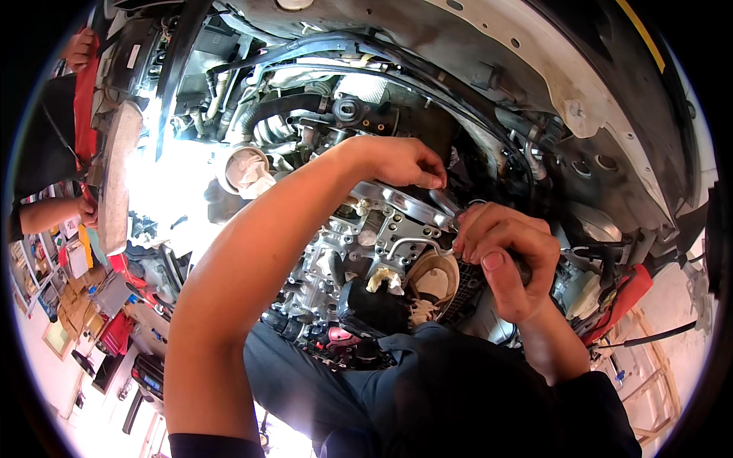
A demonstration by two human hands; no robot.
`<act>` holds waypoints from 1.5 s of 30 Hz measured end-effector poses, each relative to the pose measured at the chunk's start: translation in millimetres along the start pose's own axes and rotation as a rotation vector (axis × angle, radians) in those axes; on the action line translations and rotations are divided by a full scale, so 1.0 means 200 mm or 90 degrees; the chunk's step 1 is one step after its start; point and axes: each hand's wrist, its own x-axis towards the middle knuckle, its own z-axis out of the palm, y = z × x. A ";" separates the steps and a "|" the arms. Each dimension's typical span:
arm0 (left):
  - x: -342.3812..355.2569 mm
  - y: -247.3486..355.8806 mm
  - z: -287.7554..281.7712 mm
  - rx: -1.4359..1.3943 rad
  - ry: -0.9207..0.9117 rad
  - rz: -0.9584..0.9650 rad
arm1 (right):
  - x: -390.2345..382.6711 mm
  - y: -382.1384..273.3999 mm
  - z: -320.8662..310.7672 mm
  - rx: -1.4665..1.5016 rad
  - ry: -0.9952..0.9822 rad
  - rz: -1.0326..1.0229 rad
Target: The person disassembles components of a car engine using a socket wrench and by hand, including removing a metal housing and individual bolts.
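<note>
An opened engine (366, 237) lies beneath my arms, its bare silver metal surface dotted with bolt holes. My left hand (408, 164) reaches over its far edge, thumb and fingertips pressed together. Whatever sits between those fingertips is too small to make out. Just below them is the rounded end of a shiny metal tool (445, 203). My right hand (511, 252) is wrapped around the tool's other end, its thumb bent toward me. Most of the tool is hidden in the fist, so its exact kind is unclear. A curved metal pipe (412, 242) runs close to the right knuckles.
A round container (246, 169) stuffed with crumpled white paper stands left of the engine. Black hoses (286, 107) cross behind it, under the raised hood (519, 46). Very bright light washes out the left side. Another person's hands (79, 50) rest at the car's far left edge.
</note>
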 end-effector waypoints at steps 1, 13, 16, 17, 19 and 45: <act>0.01 -0.01 0.00 0.003 -0.007 0.001 | 0.00 0.00 0.01 -0.006 0.023 0.018; 0.01 0.01 0.00 0.017 -0.025 -0.002 | -0.17 -0.01 -0.07 -0.074 0.106 0.055; 0.01 0.11 0.02 0.092 0.011 -0.108 | -0.20 -0.12 -0.12 -0.189 0.130 0.151; 0.03 0.12 0.05 0.091 0.014 -0.109 | -0.19 -0.20 -0.13 -0.173 0.139 0.350; 0.08 0.13 0.10 0.205 0.061 -0.134 | -0.10 -0.35 -0.12 -0.237 0.054 0.639; 0.12 0.06 0.15 0.240 0.035 -0.136 | 0.12 -0.21 -0.05 -0.831 -0.460 0.623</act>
